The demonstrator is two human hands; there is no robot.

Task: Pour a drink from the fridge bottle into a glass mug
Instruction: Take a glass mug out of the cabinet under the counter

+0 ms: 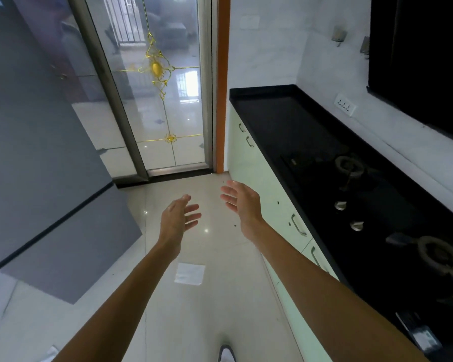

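Head view crops shut fridge [37, 152]; left hand [179, 218], right hand [242, 205] spread

Glass door [168, 113] ahead, gold ornament [155, 68] in the pane, orange frame [223, 87] on its right. Black counter [280, 118] along the right wall. Hob [382, 205] set in it: two burners [349, 165], two knobs [340, 205] between them. Pale cabinets [256, 184] below. Socket [345, 107] on the wall above. Paper [190, 273] lying on the tiled floor [220, 309].

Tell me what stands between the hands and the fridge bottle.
The fridge at the left has its grey doors shut, and no bottle shows, so presumably the doors are the barrier. The left hand and right hand hang open and empty over the floor, nothing visible between them and the fridge.
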